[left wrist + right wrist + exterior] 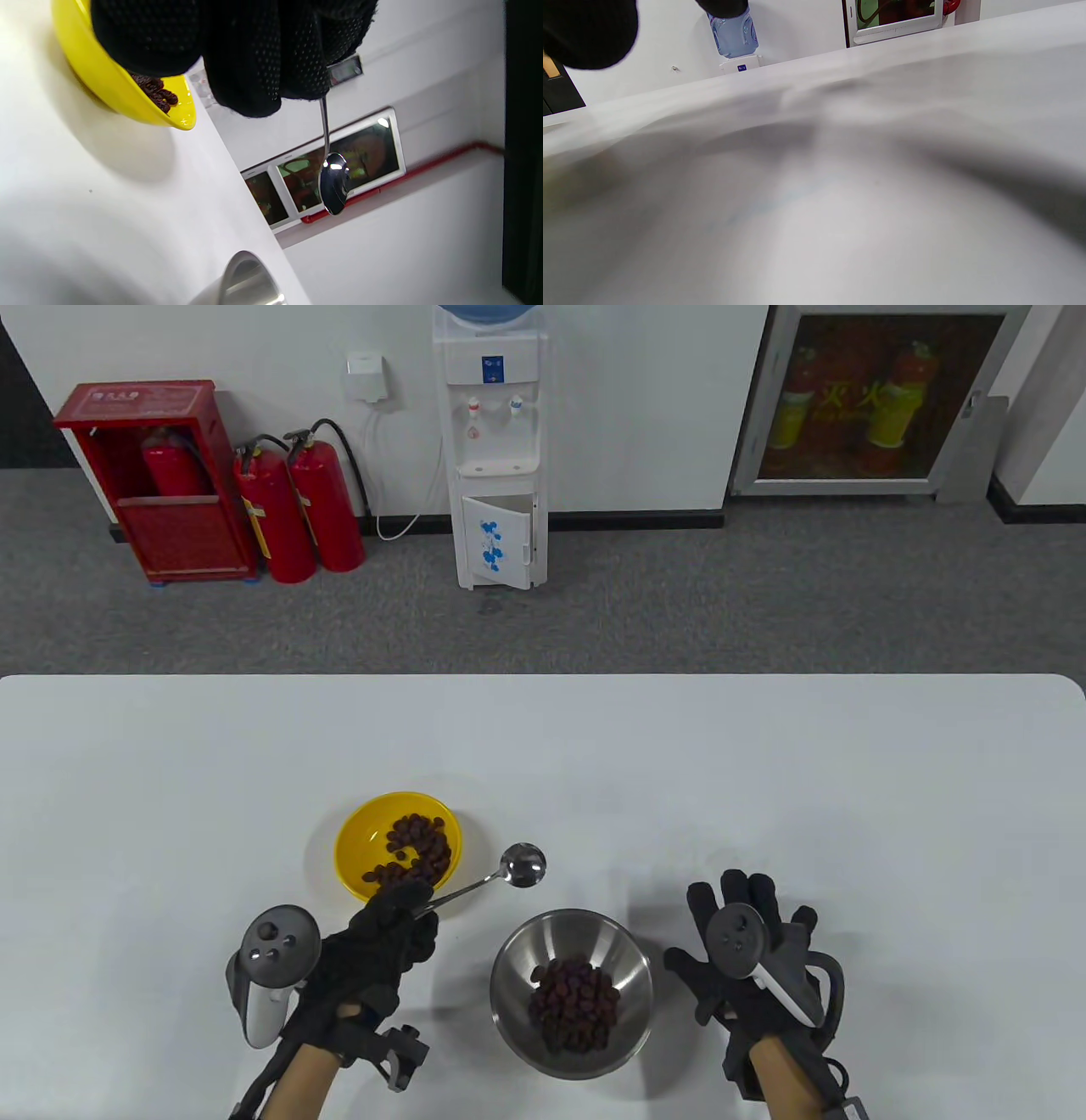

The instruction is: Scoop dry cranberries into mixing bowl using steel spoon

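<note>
A yellow bowl (352,836) holds dry cranberries (414,848) on the white table. A steel mixing bowl (517,959) in front of it holds a pile of cranberries (575,1004). My left hand (386,933) grips the handle of a steel spoon (523,865). The spoon's bowl is empty and hangs above the table between the two bowls. In the left wrist view the spoon (334,182) hangs below my fingers, beside the yellow bowl (106,80). My right hand (747,950) rests flat and open on the table right of the steel bowl, holding nothing.
The white table (764,780) stretches wide behind and to both sides of the bowls. Beyond its far edge stand a water dispenser (498,449) and red fire extinguishers (297,509) on the floor.
</note>
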`<action>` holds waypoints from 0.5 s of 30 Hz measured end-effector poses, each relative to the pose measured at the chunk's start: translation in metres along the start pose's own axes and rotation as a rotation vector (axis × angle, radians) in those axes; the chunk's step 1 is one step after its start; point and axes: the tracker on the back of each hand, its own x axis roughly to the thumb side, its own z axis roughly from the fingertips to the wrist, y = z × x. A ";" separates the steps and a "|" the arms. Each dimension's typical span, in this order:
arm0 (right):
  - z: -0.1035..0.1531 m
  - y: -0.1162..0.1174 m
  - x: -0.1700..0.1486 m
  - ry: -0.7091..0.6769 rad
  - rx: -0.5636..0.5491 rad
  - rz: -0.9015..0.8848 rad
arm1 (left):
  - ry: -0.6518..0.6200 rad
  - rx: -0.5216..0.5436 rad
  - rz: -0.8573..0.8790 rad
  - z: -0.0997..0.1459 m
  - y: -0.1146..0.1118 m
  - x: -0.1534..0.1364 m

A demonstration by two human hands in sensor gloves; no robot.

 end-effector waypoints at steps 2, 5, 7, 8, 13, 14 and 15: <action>0.000 0.000 0.000 0.003 0.001 -0.003 | 0.060 0.017 0.109 -0.001 0.005 -0.010; 0.000 0.000 0.000 0.007 0.003 -0.002 | 0.128 0.062 0.225 -0.003 0.014 -0.023; 0.001 0.000 0.000 0.009 0.005 -0.001 | 0.176 0.088 0.294 -0.004 0.021 -0.035; 0.001 0.000 0.000 0.010 0.006 -0.001 | 0.198 0.099 0.334 -0.004 0.025 -0.041; 0.001 0.001 -0.001 0.012 0.015 -0.007 | 0.271 0.143 0.402 -0.006 0.040 -0.063; 0.001 0.002 -0.001 0.012 0.019 -0.008 | 0.281 0.158 0.386 -0.007 0.042 -0.065; 0.001 0.002 -0.001 0.012 0.022 -0.012 | 0.291 0.170 0.369 -0.007 0.044 -0.068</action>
